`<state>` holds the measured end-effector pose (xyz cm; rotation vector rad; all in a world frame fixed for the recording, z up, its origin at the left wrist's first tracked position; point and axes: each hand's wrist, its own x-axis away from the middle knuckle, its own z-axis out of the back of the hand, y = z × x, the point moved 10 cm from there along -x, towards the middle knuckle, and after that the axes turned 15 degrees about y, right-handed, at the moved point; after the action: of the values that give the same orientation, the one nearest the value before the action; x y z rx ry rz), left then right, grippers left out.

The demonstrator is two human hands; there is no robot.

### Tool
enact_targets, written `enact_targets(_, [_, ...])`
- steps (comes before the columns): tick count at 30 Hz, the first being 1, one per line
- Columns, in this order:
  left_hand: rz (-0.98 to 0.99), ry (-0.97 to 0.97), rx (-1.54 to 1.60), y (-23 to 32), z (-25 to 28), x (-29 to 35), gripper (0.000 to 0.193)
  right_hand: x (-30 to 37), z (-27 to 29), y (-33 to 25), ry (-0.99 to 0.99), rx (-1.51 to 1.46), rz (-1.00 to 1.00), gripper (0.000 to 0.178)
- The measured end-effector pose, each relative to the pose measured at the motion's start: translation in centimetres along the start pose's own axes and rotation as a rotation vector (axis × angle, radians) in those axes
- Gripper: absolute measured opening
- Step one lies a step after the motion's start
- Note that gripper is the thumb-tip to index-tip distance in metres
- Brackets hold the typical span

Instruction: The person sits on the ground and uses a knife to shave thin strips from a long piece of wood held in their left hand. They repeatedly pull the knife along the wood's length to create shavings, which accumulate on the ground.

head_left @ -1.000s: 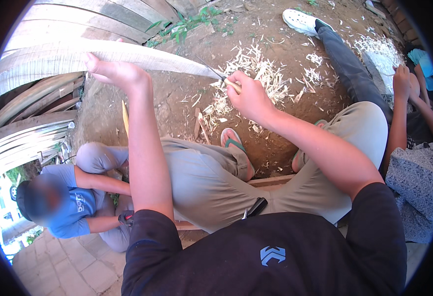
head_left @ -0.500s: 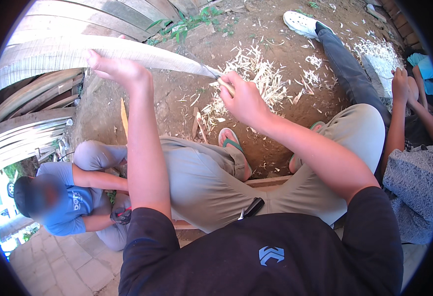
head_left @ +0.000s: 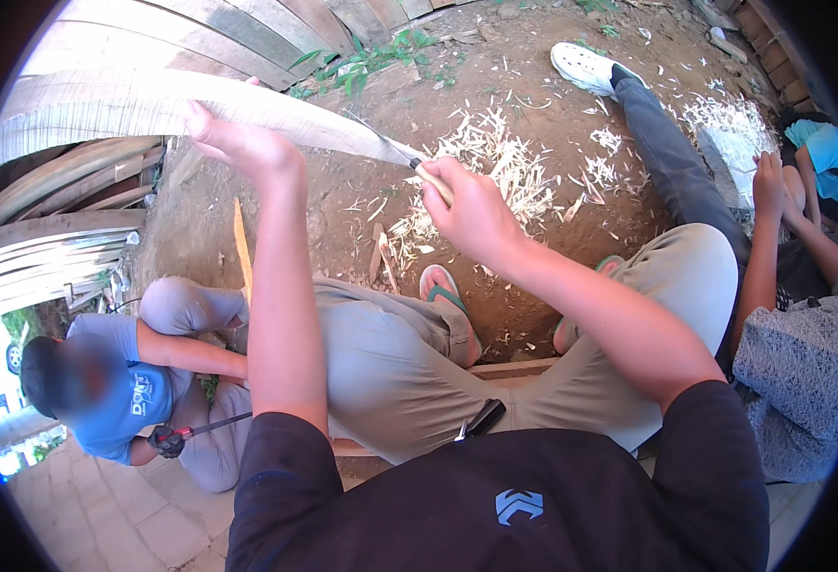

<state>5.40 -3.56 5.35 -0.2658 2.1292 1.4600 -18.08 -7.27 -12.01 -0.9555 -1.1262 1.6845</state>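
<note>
A long, curved, pale wooden strip [head_left: 314,119] stretches from the far left to its narrow end near the middle. My left hand [head_left: 247,148] grips it from the near edge, with a fingertip just showing past the far edge. In my right hand [head_left: 476,205] is a knife [head_left: 433,181] with a light handle and a dark collar. Its thin blade lies along the strip's narrow end; whether the edge bites into the wood I cannot tell. Curly pale wood shavings [head_left: 509,172] lie on the soil beyond my right hand.
At left a person [head_left: 113,391] in a blue shirt crouches, a gloved hand on a long-bladed tool [head_left: 214,425]. Another person's leg [head_left: 662,133] extends at right, near more people. Stacked curved boards [head_left: 66,186] stand left, and a plank wall [head_left: 247,33] lies beyond.
My right hand and the knife have shifted slightly nearer me, the blade still at the strip's end. The person at left has moved the gloved hand, and the tool's blade now shows.
</note>
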Motion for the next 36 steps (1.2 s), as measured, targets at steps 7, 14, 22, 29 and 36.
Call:
enact_targets(7, [-0.006,0.008,0.055,0.4,-0.6,0.2,0.078,0.6,0.7,-1.5,0.101,-0.068,0.234,0.025])
enact_targets(14, [0.011,0.022,0.06,1.2,-0.9,0.8,0.084,0.4,0.0,1.3,-0.027,0.059,-0.026,0.024])
enact_targets(22, [-0.051,0.09,-0.097,1.1,0.5,1.0,0.091,1.0,-0.5,0.7,0.002,0.031,0.053,0.024])
enact_targets(29, [-0.056,0.106,-0.134,1.5,0.3,1.2,0.091,1.4,-0.3,1.1,0.059,-0.027,0.122,0.026])
enact_targets(36, [-0.06,0.091,-0.067,0.8,0.5,0.6,0.093,1.1,-1.2,3.4,-0.042,0.075,-0.029,0.025])
